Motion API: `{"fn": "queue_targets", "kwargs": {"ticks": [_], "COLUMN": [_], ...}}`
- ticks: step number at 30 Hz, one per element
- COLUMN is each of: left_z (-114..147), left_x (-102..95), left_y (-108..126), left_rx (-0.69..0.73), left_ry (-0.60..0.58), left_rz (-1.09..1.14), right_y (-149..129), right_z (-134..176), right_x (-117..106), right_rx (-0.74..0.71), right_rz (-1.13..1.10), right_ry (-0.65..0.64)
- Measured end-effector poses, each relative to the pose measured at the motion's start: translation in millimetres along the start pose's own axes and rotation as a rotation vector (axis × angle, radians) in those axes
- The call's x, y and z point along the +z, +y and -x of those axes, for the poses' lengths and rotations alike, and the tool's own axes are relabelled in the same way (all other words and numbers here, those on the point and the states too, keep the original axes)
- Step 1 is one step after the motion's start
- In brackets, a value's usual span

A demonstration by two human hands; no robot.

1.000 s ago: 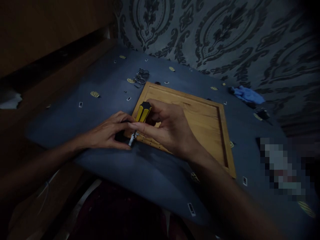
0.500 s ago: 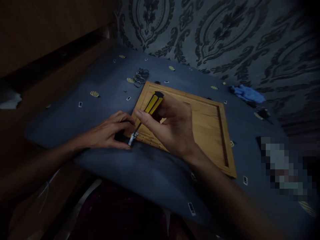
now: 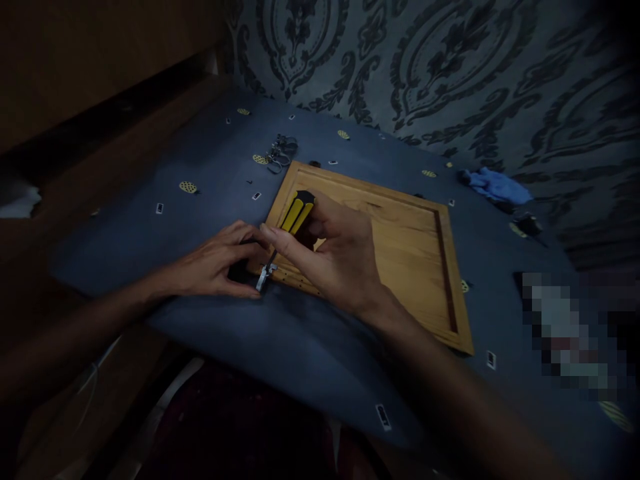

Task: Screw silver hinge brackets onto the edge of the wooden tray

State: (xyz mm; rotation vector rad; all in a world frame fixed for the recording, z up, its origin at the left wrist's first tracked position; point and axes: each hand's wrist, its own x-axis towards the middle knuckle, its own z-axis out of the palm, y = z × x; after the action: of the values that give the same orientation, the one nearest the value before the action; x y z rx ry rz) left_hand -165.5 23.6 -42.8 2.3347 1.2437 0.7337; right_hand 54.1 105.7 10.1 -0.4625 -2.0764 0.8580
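Note:
A wooden cabinet door with a raised frame lies on the blue patterned cloth. At its near left corner sits a small metal hinge. My right hand is closed round a screwdriver with a yellow and black handle. The shaft slants down to the left, and its tip meets the hinge. My left hand curls about that corner, the thumb against the hinge's outer end and the fingertips on the door's edge. Several small dark holes run along the near side of the frame.
Beyond the door lies a small heap of metal pieces. A blue cloth rests at the right, near the patterned wall. A pixelated item is on the right side. Brown wooden furniture stands at the left.
The screwdriver handle and my right hand have shifted a little left and down, leaving the shaft more upright. My left hand, the hinge and the door look nearly unchanged.

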Motion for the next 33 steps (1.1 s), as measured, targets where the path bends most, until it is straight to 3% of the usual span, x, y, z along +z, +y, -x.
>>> {"fn": "queue_targets", "kwargs": {"ticks": [10,15,21,26,33], "left_z": [0.0,-0.6,0.4,0.9,0.5], "left_x": [1.7,1.5,0.3,0.1,2.8], "left_y": [-2.0,-1.6,-1.3,-0.6,-2.9], "left_rx": [-0.005,0.007,-0.019,-0.029,-0.037], "left_ry": [0.005,0.005,-0.003,-0.009,0.008], "left_rz": [0.002,0.01,-0.008,0.006,0.029], "right_y": [-0.4,-2.6,-6.6,-7.4,-6.9], "right_z": [-1.4,-5.1,-9.0,-9.2,-6.0], "right_x": [-2.2,-8.8,-18.1,-15.8,-9.8], "right_rx": [0.009,0.126,0.183,0.172,0.146], "right_rz": [-0.005,-0.222,-0.44,-0.453,-0.267], "right_ry": [-0.071,-0.244,-0.345,-0.291,-0.191]}}
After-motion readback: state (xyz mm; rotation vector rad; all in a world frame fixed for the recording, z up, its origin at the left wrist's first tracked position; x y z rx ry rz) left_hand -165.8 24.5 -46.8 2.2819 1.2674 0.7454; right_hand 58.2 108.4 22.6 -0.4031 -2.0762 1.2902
